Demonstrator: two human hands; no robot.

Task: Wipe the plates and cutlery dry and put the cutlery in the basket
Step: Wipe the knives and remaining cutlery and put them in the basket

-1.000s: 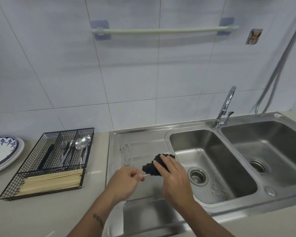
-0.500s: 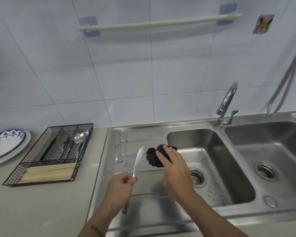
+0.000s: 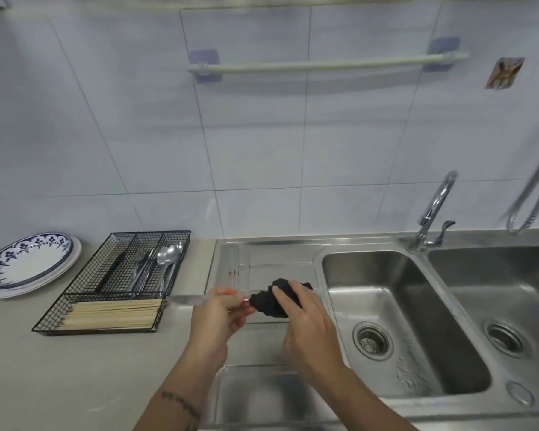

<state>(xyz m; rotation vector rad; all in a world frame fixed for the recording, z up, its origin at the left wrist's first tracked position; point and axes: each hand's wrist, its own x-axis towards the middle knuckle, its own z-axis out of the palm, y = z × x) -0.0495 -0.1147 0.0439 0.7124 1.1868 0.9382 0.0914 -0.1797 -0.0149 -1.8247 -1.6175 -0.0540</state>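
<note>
Steel, one knife (image 3: pixel 185 300): held level in my left hand (image 3: pixel 215 318), fingers closed around its middle, the visible end pointing toward 9 o'clock over the counter edge, blurred. Which end sits in the cloth I cannot tell.

Dark cloth (image 3: pixel 269 301): bunched, gripped in my right hand (image 3: pixel 305 325), fingers closed over it and pressed around the knife's other end, just at 3 o'clock of my left hand. Step in hand, by my judgement: wiping this piece dry.

Drainboard (image 3: pixel 280 269): directly beneath both hands. A few pieces (image 3: pixel 235 275) still lie at 11 o'clock of my left hand, too small to name.

Wire basket (image 3: pixel 115 281): on the counter at 9 o'clock, near the knife's free end. Contents: dark-handled pieces, forks and spoons (image 3: pixel 168 258) in the far compartments, chopsticks (image 3: pixel 111 314) in the near one.

Plates (image 3: pixel 28 264): stacked at 9 to 10 o'clock beyond the basket, blue-patterned one on top.

Sink basins (image 3: pixel 402 306): at 3 o'clock, water beading near the drain.

Risks, as judgement: if the hidden end is the blade, pulling the cloth along it with a tight squeeze could cut through to my fingers. A wet, smooth handle could slip from the left hand and clatter onto the drainboard or into the wet basin, needing another wipe.
</note>
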